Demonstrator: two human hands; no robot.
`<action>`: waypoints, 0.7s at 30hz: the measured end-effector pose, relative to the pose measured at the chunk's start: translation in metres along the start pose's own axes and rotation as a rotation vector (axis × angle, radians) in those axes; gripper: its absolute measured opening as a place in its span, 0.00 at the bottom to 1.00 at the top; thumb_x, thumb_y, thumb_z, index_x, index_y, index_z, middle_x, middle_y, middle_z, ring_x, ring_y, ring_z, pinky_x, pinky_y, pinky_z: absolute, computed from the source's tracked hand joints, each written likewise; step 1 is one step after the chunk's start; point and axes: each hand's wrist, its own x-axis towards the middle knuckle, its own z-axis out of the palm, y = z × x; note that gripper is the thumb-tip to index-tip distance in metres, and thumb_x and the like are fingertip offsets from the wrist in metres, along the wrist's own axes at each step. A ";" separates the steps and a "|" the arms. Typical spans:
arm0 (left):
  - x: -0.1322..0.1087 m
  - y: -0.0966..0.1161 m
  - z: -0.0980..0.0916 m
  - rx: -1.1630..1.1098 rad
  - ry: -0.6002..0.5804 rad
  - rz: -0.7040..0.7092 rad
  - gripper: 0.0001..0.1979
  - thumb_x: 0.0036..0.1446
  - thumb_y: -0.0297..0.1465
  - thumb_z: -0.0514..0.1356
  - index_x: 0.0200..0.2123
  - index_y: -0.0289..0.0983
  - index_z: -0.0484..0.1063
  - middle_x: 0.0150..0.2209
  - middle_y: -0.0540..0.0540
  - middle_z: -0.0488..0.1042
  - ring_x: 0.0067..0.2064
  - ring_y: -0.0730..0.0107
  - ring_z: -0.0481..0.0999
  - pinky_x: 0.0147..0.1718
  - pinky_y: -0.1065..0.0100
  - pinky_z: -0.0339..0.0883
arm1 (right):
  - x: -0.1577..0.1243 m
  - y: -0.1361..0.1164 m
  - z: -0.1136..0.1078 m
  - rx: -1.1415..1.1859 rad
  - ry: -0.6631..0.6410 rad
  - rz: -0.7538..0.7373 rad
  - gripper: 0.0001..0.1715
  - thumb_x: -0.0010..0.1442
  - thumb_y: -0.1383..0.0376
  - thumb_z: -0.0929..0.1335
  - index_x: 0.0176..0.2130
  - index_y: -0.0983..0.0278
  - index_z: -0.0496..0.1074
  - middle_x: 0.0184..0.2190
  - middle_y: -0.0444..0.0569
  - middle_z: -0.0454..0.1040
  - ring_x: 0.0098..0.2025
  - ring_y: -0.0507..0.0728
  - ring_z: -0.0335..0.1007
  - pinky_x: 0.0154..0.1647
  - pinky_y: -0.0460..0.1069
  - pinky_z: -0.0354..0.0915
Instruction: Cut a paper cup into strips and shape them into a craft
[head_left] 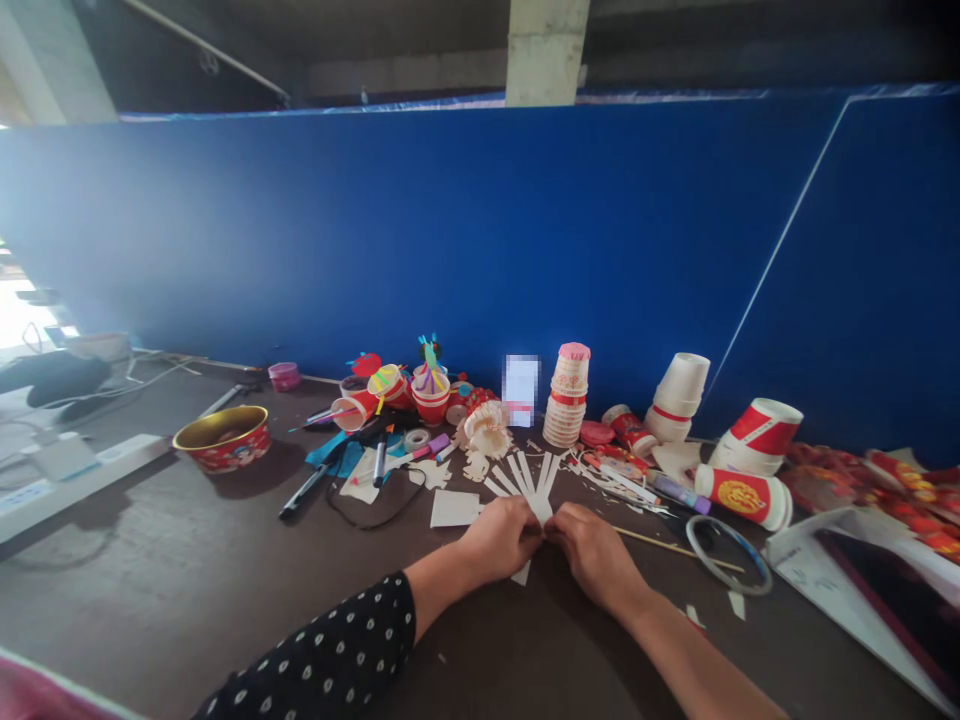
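A piece of white paper cut into strips fans out away from me, just above the dark table. My left hand is closed on its lower left edge, thumb and fingers pinched together. From the other side my right hand pinches the lower right edge, its fingertips close to those of the left. The fingers cover the paper's base. A small white paper tip shows below the left fingers. Beside my left hand lies a white paper square on the table.
Stacked paper cups stand behind the hands. Markers, a tape roll and decorated cups are at left, with a gold-lined bowl. At right are a wooden stick, a ring and a tipped red cup.
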 end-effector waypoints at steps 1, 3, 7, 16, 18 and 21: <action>0.000 0.000 0.001 0.007 0.003 -0.007 0.06 0.47 0.23 0.57 0.27 0.34 0.74 0.30 0.47 0.73 0.33 0.69 0.70 0.33 0.73 0.61 | 0.000 0.000 -0.001 0.009 -0.002 0.002 0.14 0.60 0.68 0.58 0.31 0.63 0.71 0.29 0.47 0.69 0.35 0.54 0.64 0.34 0.46 0.56; 0.000 -0.001 0.003 0.023 0.012 -0.017 0.05 0.48 0.23 0.58 0.27 0.34 0.74 0.30 0.47 0.72 0.33 0.70 0.70 0.33 0.73 0.61 | 0.000 -0.001 -0.003 0.038 -0.009 0.001 0.14 0.59 0.68 0.58 0.31 0.63 0.71 0.29 0.47 0.69 0.35 0.54 0.64 0.34 0.46 0.56; 0.001 -0.001 0.005 0.049 0.020 -0.009 0.05 0.49 0.23 0.57 0.27 0.34 0.74 0.30 0.47 0.72 0.33 0.69 0.70 0.33 0.73 0.61 | 0.000 -0.001 -0.009 0.151 -0.026 0.018 0.13 0.58 0.69 0.60 0.33 0.62 0.73 0.31 0.47 0.71 0.36 0.54 0.66 0.36 0.46 0.58; 0.001 -0.002 0.005 0.017 0.025 0.003 0.05 0.49 0.24 0.57 0.28 0.33 0.74 0.31 0.47 0.72 0.34 0.70 0.70 0.33 0.74 0.61 | 0.001 0.004 -0.009 0.185 -0.020 0.021 0.11 0.56 0.69 0.62 0.31 0.62 0.73 0.30 0.46 0.71 0.35 0.54 0.66 0.36 0.46 0.58; 0.000 -0.002 0.004 0.021 0.023 0.011 0.05 0.49 0.24 0.57 0.27 0.34 0.74 0.30 0.47 0.72 0.34 0.69 0.70 0.33 0.73 0.61 | 0.001 0.003 -0.008 0.161 -0.022 0.019 0.11 0.56 0.69 0.61 0.30 0.62 0.72 0.30 0.46 0.71 0.35 0.54 0.66 0.35 0.46 0.57; 0.000 -0.002 0.003 0.029 0.014 -0.002 0.05 0.49 0.24 0.57 0.27 0.34 0.74 0.30 0.46 0.72 0.34 0.69 0.70 0.33 0.73 0.61 | 0.002 0.002 -0.006 0.095 -0.017 0.012 0.11 0.57 0.70 0.60 0.29 0.63 0.71 0.29 0.47 0.70 0.34 0.54 0.65 0.34 0.46 0.57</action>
